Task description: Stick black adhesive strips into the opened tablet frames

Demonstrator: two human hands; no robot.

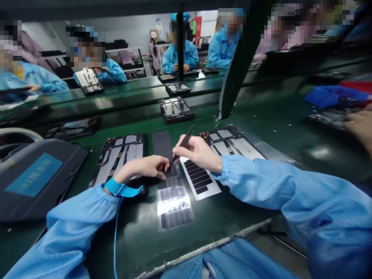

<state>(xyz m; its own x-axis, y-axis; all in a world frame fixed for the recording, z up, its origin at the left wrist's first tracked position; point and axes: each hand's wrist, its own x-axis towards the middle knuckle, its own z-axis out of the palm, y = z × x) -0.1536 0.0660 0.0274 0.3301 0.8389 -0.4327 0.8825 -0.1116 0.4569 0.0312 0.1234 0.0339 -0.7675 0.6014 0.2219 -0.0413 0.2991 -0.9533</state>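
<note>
My right hand is closed around slim black tweezers, with their tips pointing down at a clear sheet of dark stickers. Close by on the left, my left hand has its fingers curled at that sheet's upper end; what they pinch is hidden. A blue wrist strap circles the left wrist. Under my right hand lies a white sheet with black rectangular stickers. Opened tablet-like devices flank my hands, a left device and a right device. Behind the fingers is a dark strip.
A dark grey machine with a blue label stands at left. More opened devices sit farther back, before a raised ledge. A slanted dark post rises beyond my right hand. Co-workers sit opposite; another person's hand shows at right.
</note>
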